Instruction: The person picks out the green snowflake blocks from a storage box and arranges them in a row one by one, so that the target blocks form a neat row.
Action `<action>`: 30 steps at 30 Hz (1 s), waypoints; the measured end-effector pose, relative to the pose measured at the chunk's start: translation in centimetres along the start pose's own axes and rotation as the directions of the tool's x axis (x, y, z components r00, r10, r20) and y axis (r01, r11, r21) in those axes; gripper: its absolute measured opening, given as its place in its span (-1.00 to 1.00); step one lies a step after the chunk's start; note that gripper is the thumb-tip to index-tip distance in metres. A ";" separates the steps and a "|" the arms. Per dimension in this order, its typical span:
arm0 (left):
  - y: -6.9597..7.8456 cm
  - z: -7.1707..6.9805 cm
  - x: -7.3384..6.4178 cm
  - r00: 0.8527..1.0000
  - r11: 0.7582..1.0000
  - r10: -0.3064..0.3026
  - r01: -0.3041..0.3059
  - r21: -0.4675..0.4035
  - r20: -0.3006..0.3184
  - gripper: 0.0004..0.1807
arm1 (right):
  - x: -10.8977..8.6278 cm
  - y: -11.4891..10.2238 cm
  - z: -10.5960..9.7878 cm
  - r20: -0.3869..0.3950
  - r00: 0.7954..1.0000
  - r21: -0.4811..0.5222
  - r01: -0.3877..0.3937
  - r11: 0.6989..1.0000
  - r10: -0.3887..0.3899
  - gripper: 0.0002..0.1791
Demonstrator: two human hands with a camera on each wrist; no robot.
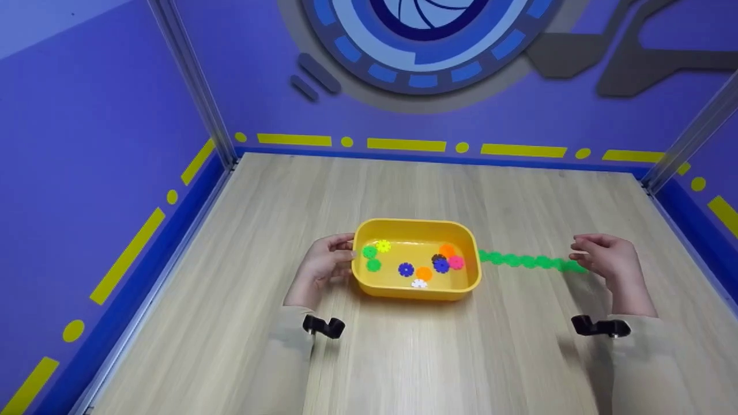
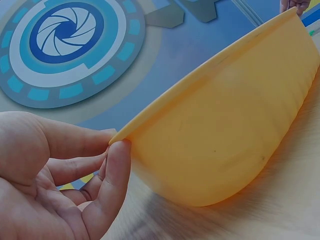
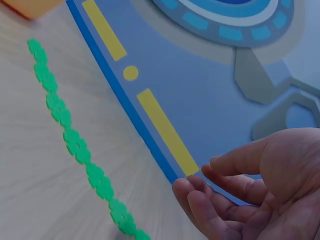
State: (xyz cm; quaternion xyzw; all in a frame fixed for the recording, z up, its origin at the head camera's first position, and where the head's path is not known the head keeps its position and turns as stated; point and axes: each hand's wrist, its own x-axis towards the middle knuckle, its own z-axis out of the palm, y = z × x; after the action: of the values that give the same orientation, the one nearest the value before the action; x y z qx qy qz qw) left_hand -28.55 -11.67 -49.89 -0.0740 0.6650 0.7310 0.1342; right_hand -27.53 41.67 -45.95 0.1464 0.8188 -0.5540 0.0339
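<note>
Just right of the yellow tub [image 1: 415,293], whose left rim your left hand [image 1: 326,258] pinches, the green chain [image 1: 527,261] stretches left to right along the table [image 1: 415,357], nearer your right hand [image 1: 610,259], loosely curved and empty by its right end.

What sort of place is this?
Probably a purpose-built booth for tabletop work, perhaps for recording: blue printed wall panels between metal corner posts enclose a wood-grain table.
</note>
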 end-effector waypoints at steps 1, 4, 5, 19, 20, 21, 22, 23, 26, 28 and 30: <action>0.0 0.0 0.0 1.000 1.000 -0.003 0.003 0.001 -0.001 -0.44 | -0.1 -0.2 0.2 0.006 1.000 -0.006 0.010 1.000 -0.010 -0.54; 0.0 0.0 0.0 1.000 1.000 -0.008 0.008 0.009 -0.004 -0.43 | -0.2 -0.7 0.9 0.025 0.999 -0.023 0.039 0.999 -0.039 -0.45; 0.1 0.0 0.0 1.000 1.000 -0.012 0.012 0.011 -0.005 -0.43 | -0.3 -0.9 1.2 0.032 0.998 -0.028 0.052 0.998 -0.051 -0.42; 0.0 -0.1 0.1 1.000 1.000 -0.008 0.008 0.027 -0.007 -0.42 | -0.7 -2.9 5.4 0.123 0.979 -0.049 0.167 0.985 -0.160 -0.47; 0.1 -0.1 0.1 1.000 1.000 -0.004 0.004 0.024 -0.005 -0.42 | -0.7 -3.1 5.6 0.130 0.978 -0.046 0.169 0.985 -0.161 -0.48; 0.1 -0.1 0.2 1.000 1.000 0.003 -0.003 0.018 -0.002 -0.42 | -0.7 -3.3 5.9 0.136 0.977 -0.045 0.173 0.984 -0.165 -0.49; 0.1 -0.1 0.1 1.000 1.000 0.006 -0.006 0.014 0.000 -0.42 | -0.7 -3.4 6.2 0.140 0.976 -0.047 0.177 0.983 -0.169 -0.49; 0.1 -0.1 0.1 1.000 1.000 0.008 -0.008 0.013 0.003 -0.42 | -0.8 -3.6 6.5 0.144 0.975 -0.048 0.180 0.983 -0.172 -0.48; 0.1 -0.1 0.1 1.000 1.000 0.011 -0.011 0.014 0.005 -0.42 | -0.8 -4.2 7.3 0.152 0.973 -0.055 0.183 0.982 -0.173 -0.46; 0.1 -0.1 0.1 1.000 1.000 0.004 -0.004 0.026 0.002 -0.42 | -1.0 -4.6 7.9 0.158 0.973 -0.068 0.182 0.981 -0.170 -0.45; 0.1 -0.1 0.1 1.000 0.999 0.002 -0.002 0.033 -0.001 -0.42 | -1.1 -4.9 8.6 0.162 0.972 -0.075 0.182 0.980 -0.168 -0.44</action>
State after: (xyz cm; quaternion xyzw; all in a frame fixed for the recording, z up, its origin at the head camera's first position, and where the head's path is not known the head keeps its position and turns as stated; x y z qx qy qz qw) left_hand -28.70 -11.79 -49.89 -0.0714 0.6770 0.7201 0.1342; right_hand -28.75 31.86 -44.56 0.0284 0.8475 -0.5272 0.0552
